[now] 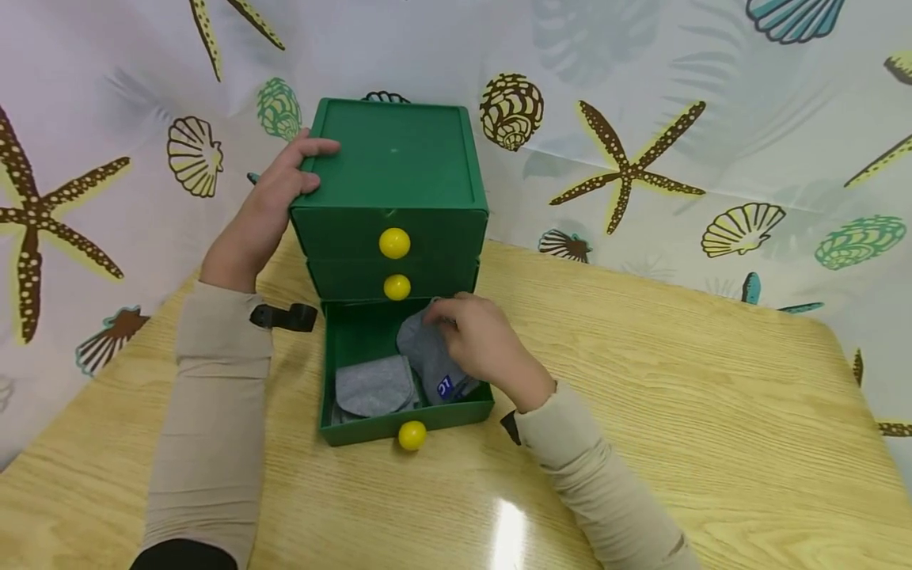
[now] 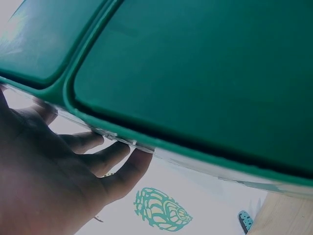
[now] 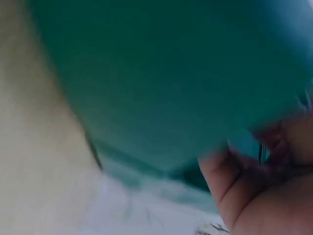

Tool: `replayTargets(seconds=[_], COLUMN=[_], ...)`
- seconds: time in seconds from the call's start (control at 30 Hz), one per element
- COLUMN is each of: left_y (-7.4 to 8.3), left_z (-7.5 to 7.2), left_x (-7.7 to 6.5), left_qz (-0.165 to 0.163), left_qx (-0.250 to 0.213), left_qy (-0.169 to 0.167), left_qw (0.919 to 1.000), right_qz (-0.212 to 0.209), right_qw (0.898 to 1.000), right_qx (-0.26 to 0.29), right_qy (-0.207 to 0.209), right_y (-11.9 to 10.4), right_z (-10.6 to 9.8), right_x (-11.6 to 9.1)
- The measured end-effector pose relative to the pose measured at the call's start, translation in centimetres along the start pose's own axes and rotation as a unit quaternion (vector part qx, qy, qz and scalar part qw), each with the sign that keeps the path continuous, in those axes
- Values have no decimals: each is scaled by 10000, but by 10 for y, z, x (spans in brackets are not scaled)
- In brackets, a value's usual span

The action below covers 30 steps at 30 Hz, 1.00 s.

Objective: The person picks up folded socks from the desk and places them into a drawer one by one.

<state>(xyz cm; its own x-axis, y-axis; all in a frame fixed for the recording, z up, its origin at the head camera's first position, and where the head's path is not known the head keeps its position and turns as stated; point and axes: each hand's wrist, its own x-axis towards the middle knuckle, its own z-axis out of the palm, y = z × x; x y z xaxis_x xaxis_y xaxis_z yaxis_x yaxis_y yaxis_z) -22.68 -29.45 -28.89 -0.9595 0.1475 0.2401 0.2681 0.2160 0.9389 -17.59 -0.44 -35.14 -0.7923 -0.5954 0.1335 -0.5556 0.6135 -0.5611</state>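
Observation:
A green drawer box [image 1: 395,158] with yellow knobs stands on the table. Its lowest drawer [image 1: 331,435] is pulled out. My left hand [image 1: 274,190] rests on the box's upper left edge, thumb and a finger over the top; in the left wrist view its spread fingers touch the green edge. My right hand [image 1: 480,336], fingers bent, is over a grey sock-like cloth [image 1: 420,348] with a blue LC label in the drawer. Whether it pinches the cloth is hidden, and the right wrist view is blurred. Left of it lies a folded grey cloth [image 1: 374,388].
The wooden table [image 1: 677,396] stretches right of the box. A white sheet [image 1: 456,47] with shell and starfish prints hangs right behind. Two closed drawers, with an upper knob [image 1: 394,243] and a lower knob [image 1: 397,286], sit above the pulled-out one.

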Motion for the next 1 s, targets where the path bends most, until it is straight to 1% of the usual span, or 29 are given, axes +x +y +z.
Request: replayTargets(seconds=[0.1,0.13,0.17,0.27,0.33,0.4,0.43,0.5,0.57,0.63,0.7,0.77,0.8,0.87,1.0], left_y=[1,1,1,1,1,2,3,4,4,4,4,3,3,3,4], left_z=[3,3,4,5,5,6,6,5,5,4,3,2,2,2,1], left_x=[1,1,1,3,3,4,4,4,4,4,3,3,2,1,-1], left_qz=[-8,-13,-23,-14,-1,12,9,-6,-25,-49,-68,-92,-97,-94,-76], left_qx=[-7,-12,-8,-9,16,31,51,67,65,77,82,66,53,17,-24], left_qy=[-1,-6,-5,-20,-28,-44,-44,-42,-37,-24,-15,-10,-8,-6,4], left_qw=[10000,10000,10000,10000,10000,10000,10000,10000,10000,10000,9999,9999,9999,10000,10000], right_qz=[296,402,462,549,584,632,598,399,110,-127,-110,47,142,280,227], right_qw=[9988,9982,9982,9981,9952,9906,9893,9891,9900,9876,9818,9753,9733,9723,9724], right_qx=[399,439,372,-245,-783,-1193,-1290,-1363,-1382,-1563,-1893,-2194,-2261,-2236,-2108], right_qy=[17,-17,-63,-111,20,237,333,385,277,101,-87,-270,-375,-627,-973], right_y=[-2,-2,-2,-5,-10,-18,-22,-32,-41,-45,-46,-44,-42,-38,-32], right_z=[2,2,1,-6,-11,-16,-18,-19,-17,-12,-4,4,7,12,19], right_x=[-2,-3,-4,-8,-11,-15,-16,-19,-20,-20,-19,-18,-18,-17,-13])
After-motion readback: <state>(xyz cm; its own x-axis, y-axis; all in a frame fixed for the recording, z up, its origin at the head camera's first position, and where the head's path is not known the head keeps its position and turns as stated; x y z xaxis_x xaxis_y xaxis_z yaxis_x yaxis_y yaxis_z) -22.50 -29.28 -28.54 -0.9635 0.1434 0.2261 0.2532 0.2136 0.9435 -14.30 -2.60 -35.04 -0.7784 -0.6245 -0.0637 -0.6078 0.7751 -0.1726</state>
